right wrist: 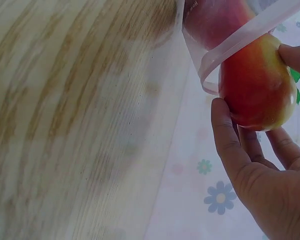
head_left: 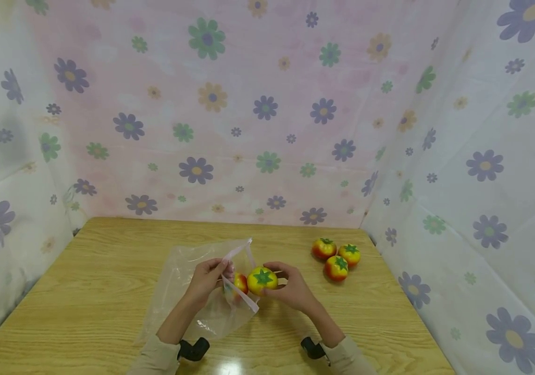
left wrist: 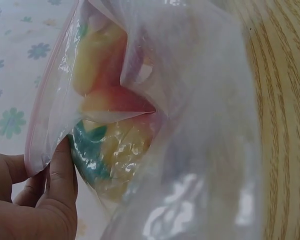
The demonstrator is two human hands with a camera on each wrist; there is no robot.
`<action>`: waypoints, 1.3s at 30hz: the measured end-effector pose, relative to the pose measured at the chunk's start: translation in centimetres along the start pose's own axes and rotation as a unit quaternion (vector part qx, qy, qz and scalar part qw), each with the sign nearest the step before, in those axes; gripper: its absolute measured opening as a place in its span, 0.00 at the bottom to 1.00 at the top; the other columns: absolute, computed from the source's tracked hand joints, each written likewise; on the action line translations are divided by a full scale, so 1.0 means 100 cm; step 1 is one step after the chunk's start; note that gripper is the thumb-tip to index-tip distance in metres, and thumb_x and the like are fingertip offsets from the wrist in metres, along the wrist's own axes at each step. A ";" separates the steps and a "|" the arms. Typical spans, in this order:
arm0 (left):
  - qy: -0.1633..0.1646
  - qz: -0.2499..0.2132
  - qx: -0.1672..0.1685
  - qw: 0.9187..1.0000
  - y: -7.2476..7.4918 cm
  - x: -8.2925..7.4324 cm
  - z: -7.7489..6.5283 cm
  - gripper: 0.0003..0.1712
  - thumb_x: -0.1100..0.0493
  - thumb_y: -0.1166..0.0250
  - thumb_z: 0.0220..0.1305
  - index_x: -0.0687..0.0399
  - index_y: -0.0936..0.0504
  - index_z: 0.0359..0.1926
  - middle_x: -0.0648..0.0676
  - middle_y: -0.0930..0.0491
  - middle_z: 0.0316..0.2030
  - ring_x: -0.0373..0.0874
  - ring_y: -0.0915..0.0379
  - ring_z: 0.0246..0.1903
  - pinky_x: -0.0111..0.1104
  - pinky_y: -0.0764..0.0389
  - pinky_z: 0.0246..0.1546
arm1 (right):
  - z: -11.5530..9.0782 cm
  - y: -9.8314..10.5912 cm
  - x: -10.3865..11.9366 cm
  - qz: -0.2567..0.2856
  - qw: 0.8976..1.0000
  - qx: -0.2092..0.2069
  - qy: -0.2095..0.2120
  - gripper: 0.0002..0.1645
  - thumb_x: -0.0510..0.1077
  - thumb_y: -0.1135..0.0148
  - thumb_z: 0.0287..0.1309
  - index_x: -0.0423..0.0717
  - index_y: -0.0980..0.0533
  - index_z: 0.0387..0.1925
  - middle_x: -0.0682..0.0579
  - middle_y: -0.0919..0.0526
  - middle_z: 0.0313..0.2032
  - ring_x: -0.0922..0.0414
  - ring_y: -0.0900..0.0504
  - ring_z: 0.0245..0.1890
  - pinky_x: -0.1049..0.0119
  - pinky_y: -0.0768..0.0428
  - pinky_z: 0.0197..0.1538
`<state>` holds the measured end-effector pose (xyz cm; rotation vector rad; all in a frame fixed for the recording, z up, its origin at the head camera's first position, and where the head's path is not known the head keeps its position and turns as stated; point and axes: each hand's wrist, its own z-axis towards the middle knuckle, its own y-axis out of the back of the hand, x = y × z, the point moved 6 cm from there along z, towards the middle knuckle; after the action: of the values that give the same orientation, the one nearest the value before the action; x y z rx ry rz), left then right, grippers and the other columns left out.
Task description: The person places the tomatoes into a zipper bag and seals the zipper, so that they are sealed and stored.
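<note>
A clear zip-lock bag point(head_left: 173, 284) with a pale pink zip edge lies on the table, its mouth facing right. My left hand point(head_left: 203, 281) pinches the rim near that mouth; in the left wrist view its fingers point(left wrist: 62, 175) grip the plastic edge. Inside the bag is a yellow-red toy tomato point(head_left: 241, 283), partly hidden by the film. Between thumb and fingers, my right hand point(head_left: 294, 288) holds another toy tomato point(head_left: 262, 281) with a green star-shaped top, right at the opening. In the right wrist view this held tomato point(right wrist: 257, 87) overlaps the bag's rim.
Three more toy tomatoes point(head_left: 336, 268) sit grouped at the right rear of the wooden table point(head_left: 108, 291). Flower-printed sheets point(head_left: 248, 130) stand behind the table and along both its sides.
</note>
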<state>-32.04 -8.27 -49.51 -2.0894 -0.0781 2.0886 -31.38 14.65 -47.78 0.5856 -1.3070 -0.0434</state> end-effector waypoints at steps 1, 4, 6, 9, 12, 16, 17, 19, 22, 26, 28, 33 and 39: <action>-0.001 0.002 0.001 1.000 0.000 0.000 0.000 0.18 0.61 0.45 0.79 0.78 0.21 0.48 0.56 0.17 0.34 0.41 0.19 0.32 0.28 0.14 0.36 | 0.000 -0.001 0.000 0.001 1.000 0.001 0.001 0.32 0.39 0.23 0.53 0.45 0.22 0.61 0.44 0.21 0.59 0.49 0.20 0.49 0.65 0.14 0.48; 0.002 0.001 0.001 1.000 -0.002 0.000 0.001 0.18 0.61 0.45 0.79 0.78 0.21 0.48 0.56 0.17 0.34 0.41 0.19 0.32 0.28 0.14 0.36 | 0.000 -0.002 -0.001 0.004 1.000 0.004 0.002 0.32 0.39 0.23 0.53 0.45 0.22 0.61 0.44 0.21 0.59 0.48 0.20 0.49 0.66 0.14 0.48; 0.003 -0.001 0.000 1.000 -0.003 -0.001 0.001 0.18 0.61 0.45 0.78 0.78 0.20 0.48 0.56 0.17 0.34 0.41 0.19 0.32 0.28 0.14 0.36 | 0.000 -0.003 -0.001 0.008 1.000 0.007 0.003 0.32 0.38 0.23 0.53 0.45 0.22 0.61 0.44 0.21 0.59 0.48 0.20 0.49 0.66 0.14 0.48; 0.007 -0.005 -0.004 1.000 -0.005 -0.001 0.002 0.18 0.61 0.44 0.78 0.78 0.21 0.49 0.56 0.17 0.34 0.40 0.18 0.31 0.27 0.14 0.36 | 0.000 -0.005 0.001 0.015 1.000 0.014 0.006 0.33 0.38 0.23 0.53 0.44 0.23 0.62 0.43 0.21 0.59 0.47 0.20 0.50 0.65 0.14 0.49; 0.012 -0.012 -0.006 1.000 -0.006 -0.002 0.001 0.18 0.61 0.44 0.78 0.78 0.20 0.49 0.56 0.16 0.33 0.40 0.18 0.30 0.28 0.13 0.36 | 0.000 -0.007 0.004 0.016 1.000 0.019 0.009 0.33 0.38 0.23 0.53 0.44 0.23 0.62 0.43 0.20 0.59 0.48 0.20 0.50 0.65 0.14 0.49; 0.012 -0.011 -0.009 1.000 -0.008 -0.003 0.000 0.16 0.62 0.44 0.78 0.77 0.20 0.48 0.56 0.16 0.33 0.41 0.18 0.31 0.28 0.13 0.35 | 0.000 -0.010 0.006 0.012 1.000 0.023 0.012 0.33 0.38 0.23 0.52 0.44 0.22 0.61 0.43 0.20 0.58 0.49 0.19 0.49 0.65 0.14 0.48; 0.010 -0.008 -0.008 1.000 -0.008 -0.003 0.000 0.16 0.62 0.44 0.78 0.77 0.20 0.48 0.56 0.16 0.33 0.41 0.18 0.31 0.28 0.13 0.35 | 0.000 -0.011 0.006 0.011 1.000 0.024 0.013 0.33 0.38 0.23 0.52 0.44 0.22 0.61 0.44 0.20 0.58 0.49 0.19 0.49 0.65 0.14 0.48; 0.009 -0.007 -0.008 1.000 -0.009 -0.003 0.000 0.17 0.62 0.45 0.78 0.77 0.20 0.48 0.56 0.16 0.33 0.41 0.18 0.31 0.28 0.14 0.35 | 0.001 -0.012 0.007 0.010 0.999 0.027 0.015 0.32 0.38 0.23 0.52 0.43 0.22 0.61 0.43 0.20 0.58 0.48 0.19 0.49 0.63 0.13 0.48; 0.010 -0.009 -0.005 1.000 -0.010 -0.004 0.001 0.17 0.62 0.45 0.78 0.77 0.20 0.49 0.57 0.16 0.34 0.41 0.18 0.30 0.28 0.14 0.34 | 0.002 -0.016 0.007 0.011 0.999 0.033 0.016 0.32 0.37 0.24 0.53 0.43 0.22 0.61 0.43 0.20 0.58 0.46 0.19 0.50 0.61 0.13 0.49; 0.008 -0.008 -0.004 1.000 -0.011 -0.005 0.000 0.17 0.62 0.45 0.78 0.76 0.19 0.48 0.55 0.16 0.33 0.41 0.18 0.31 0.27 0.14 0.33 | 0.004 -0.020 0.007 0.009 0.999 0.043 0.020 0.32 0.36 0.24 0.53 0.41 0.23 0.61 0.41 0.20 0.58 0.43 0.19 0.52 0.59 0.13 0.49; 0.006 -0.009 -0.004 1.000 -0.011 -0.005 0.000 0.16 0.62 0.45 0.78 0.75 0.19 0.47 0.55 0.16 0.33 0.41 0.18 0.31 0.27 0.15 0.33 | 0.005 -0.022 0.007 0.007 0.999 0.045 0.023 0.32 0.36 0.24 0.53 0.40 0.23 0.61 0.40 0.20 0.59 0.42 0.19 0.52 0.60 0.13 0.48; 0.006 -0.013 -0.003 1.000 -0.012 -0.007 0.000 0.16 0.62 0.45 0.78 0.75 0.19 0.46 0.55 0.17 0.32 0.42 0.19 0.31 0.27 0.15 0.32 | 0.008 -0.026 0.008 0.001 0.999 0.047 0.024 0.31 0.36 0.24 0.54 0.38 0.23 0.60 0.39 0.19 0.58 0.41 0.19 0.52 0.61 0.13 0.48; 0.009 -0.011 -0.005 1.000 -0.013 -0.008 -0.001 0.16 0.62 0.45 0.78 0.73 0.18 0.47 0.56 0.17 0.34 0.43 0.19 0.33 0.27 0.15 0.34 | 0.011 -0.032 0.013 -0.016 0.998 0.055 0.029 0.31 0.36 0.25 0.55 0.35 0.24 0.60 0.38 0.19 0.57 0.42 0.18 0.50 0.61 0.13 0.48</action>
<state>-31.84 -7.16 -48.51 -2.1024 -0.1077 2.0612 -31.07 11.06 -47.84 0.6966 -1.2496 0.0191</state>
